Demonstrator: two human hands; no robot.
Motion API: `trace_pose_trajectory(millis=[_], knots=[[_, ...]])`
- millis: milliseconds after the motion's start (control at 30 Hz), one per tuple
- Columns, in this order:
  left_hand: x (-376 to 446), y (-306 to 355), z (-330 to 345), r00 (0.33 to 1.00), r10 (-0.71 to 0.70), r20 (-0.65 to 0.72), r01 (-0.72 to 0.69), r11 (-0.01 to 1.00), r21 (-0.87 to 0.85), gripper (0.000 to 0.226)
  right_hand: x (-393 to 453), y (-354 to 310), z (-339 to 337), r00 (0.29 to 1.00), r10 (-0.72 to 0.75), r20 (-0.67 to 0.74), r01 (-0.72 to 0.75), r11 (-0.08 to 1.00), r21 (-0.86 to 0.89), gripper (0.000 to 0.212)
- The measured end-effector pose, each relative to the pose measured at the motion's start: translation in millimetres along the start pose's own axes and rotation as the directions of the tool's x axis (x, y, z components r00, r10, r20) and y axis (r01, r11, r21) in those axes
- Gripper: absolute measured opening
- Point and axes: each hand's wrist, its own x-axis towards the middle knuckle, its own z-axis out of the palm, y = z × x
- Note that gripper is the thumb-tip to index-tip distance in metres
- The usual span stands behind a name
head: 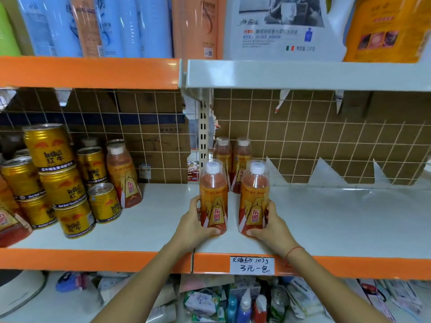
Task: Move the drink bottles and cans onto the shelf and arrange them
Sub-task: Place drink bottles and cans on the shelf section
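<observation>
The left hand (191,226) grips one orange-labelled, white-capped plastic drink bottle (213,197) and the right hand (271,226) grips its twin (254,199), both upright near the front edge of the white shelf (338,220). Two matching bottles (233,159) stand behind. Gold drink cans (60,180) are stacked toward the shelf's left end.

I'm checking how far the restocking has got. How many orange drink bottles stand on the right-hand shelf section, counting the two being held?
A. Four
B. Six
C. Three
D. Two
A: the left hand grips one front bottle, the right hand grips the other front bottle, and two rear bottles stand behind them on the shelf.
</observation>
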Motion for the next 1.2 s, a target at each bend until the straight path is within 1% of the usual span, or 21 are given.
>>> trace_pose_trajectory(millis=[167,267,467,600,800,1033,1200], knots=[[5,-9,0,0.997,0.075,-0.012,-0.075,0.997,0.009,0.094,4,2,-5,0.999,-0.05,-0.016,0.05,0.999,0.002,0.085],[8,-14,0,0.995,0.096,-0.034,-0.095,0.995,0.03,0.091,3,2,-5,0.996,-0.072,-0.046,0.071,0.997,-0.022,0.082],[8,-15,1,0.993,0.11,-0.048,-0.109,0.994,0.03,0.089,2,4,-2,0.994,-0.058,-0.095,0.056,0.998,-0.017,0.08],[10,-13,1,0.993,0.11,-0.049,-0.108,0.993,0.044,0.091,3,2,-3,0.994,-0.061,-0.09,0.059,0.998,-0.018,0.077],[25,-15,7,0.992,0.114,-0.053,-0.114,0.993,-0.005,0.086,18,-1,5,0.993,-0.065,-0.103,0.065,0.998,-0.001,0.075],[61,-15,12,0.993,0.113,-0.04,-0.111,0.992,0.053,0.086,47,-2,12,0.992,-0.071,-0.105,0.071,0.997,0.001,0.073],[82,-16,16,0.996,0.081,-0.028,-0.078,0.994,0.083,0.078,67,3,12,0.99,-0.075,-0.122,0.074,0.997,-0.013,0.075]])
